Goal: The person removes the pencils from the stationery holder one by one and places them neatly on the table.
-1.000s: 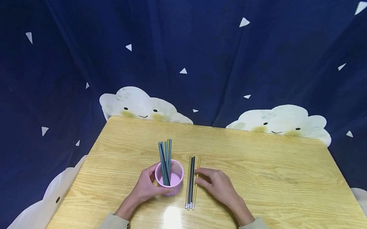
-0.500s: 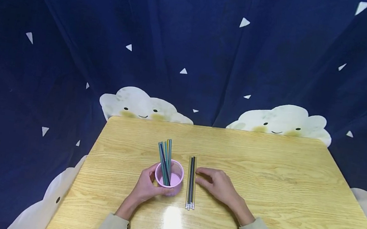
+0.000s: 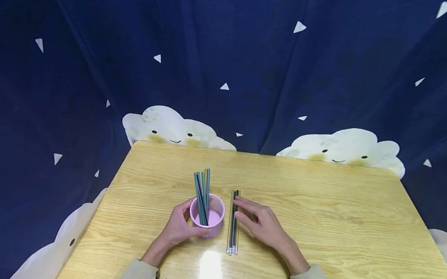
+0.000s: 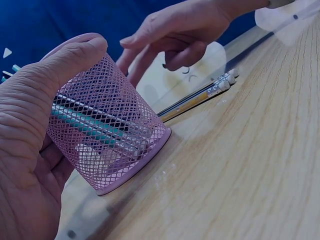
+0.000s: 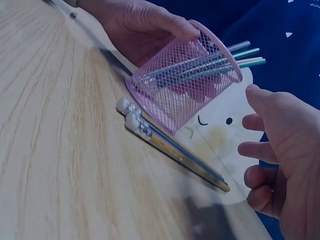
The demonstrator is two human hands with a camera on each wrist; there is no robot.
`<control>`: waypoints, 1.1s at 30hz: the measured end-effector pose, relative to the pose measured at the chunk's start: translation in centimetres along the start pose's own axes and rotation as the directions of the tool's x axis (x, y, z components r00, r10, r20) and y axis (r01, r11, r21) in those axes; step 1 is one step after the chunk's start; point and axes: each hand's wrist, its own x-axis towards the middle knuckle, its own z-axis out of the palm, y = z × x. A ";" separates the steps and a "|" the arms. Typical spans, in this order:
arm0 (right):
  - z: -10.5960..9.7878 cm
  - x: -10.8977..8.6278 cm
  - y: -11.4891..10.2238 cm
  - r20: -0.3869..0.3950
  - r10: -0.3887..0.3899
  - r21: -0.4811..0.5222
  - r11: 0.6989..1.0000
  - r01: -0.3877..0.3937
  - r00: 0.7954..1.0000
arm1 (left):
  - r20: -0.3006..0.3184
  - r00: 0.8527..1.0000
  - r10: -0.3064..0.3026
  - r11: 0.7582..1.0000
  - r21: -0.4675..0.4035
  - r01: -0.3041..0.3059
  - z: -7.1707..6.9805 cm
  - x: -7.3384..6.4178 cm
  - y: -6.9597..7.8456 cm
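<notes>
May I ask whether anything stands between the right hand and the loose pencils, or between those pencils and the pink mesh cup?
Nothing visible does. In the head view the right hand overlaps the loose pencils, which lie beside the pink mesh cup; the left hand grips the cup's opposite side.

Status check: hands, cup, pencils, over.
Left hand grips pink mesh cup, pencils inside. Right hand by loose pencils on table, gripping none. Nothing visible between loose pencils and cup.

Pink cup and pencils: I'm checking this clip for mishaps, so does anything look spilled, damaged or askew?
Nothing stands out: the cup is upright in the left hand, pencils leaning inside, and the loose pencils lie side by side on the table.
</notes>
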 end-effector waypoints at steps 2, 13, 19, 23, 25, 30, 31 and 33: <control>0.0 0.1 -0.3 0.001 -0.009 0.004 1.000 0.009 1.000 | 0.004 1.000 0.010 1.000 -0.001 -0.010 0.0 0.0 -0.1; 0.1 0.9 -1.9 -0.010 -0.088 0.032 0.996 0.088 0.996 | 0.010 1.000 0.018 1.000 0.006 -0.018 0.0 0.1 -0.1; 0.3 1.6 -2.8 0.003 -0.119 0.057 0.991 0.119 0.993 | 0.006 1.000 0.009 1.000 0.002 -0.009 0.0 0.0 -0.1; 0.5 2.1 -3.4 0.016 -0.130 0.080 0.989 0.128 0.991 | 0.002 1.000 -0.013 1.000 0.008 0.013 0.0 -0.1 0.0; 0.6 2.3 -3.6 0.016 -0.137 0.076 0.988 0.136 0.990 | 0.000 1.000 -0.024 1.000 0.011 0.024 0.0 -0.1 0.0; 0.8 2.8 -4.0 0.013 -0.163 0.049 0.986 0.162 0.987 | -0.003 1.000 -0.030 1.000 0.005 0.030 0.1 -0.1 0.1; 0.8 2.9 -4.1 0.014 -0.165 0.045 0.985 0.164 0.986 | -0.003 1.000 -0.028 1.000 0.001 0.028 0.1 -0.1 0.1; 0.8 3.1 -4.2 0.021 -0.170 0.040 0.985 0.169 0.985 | -0.005 0.999 -0.032 0.999 -0.004 0.032 0.1 -0.1 0.1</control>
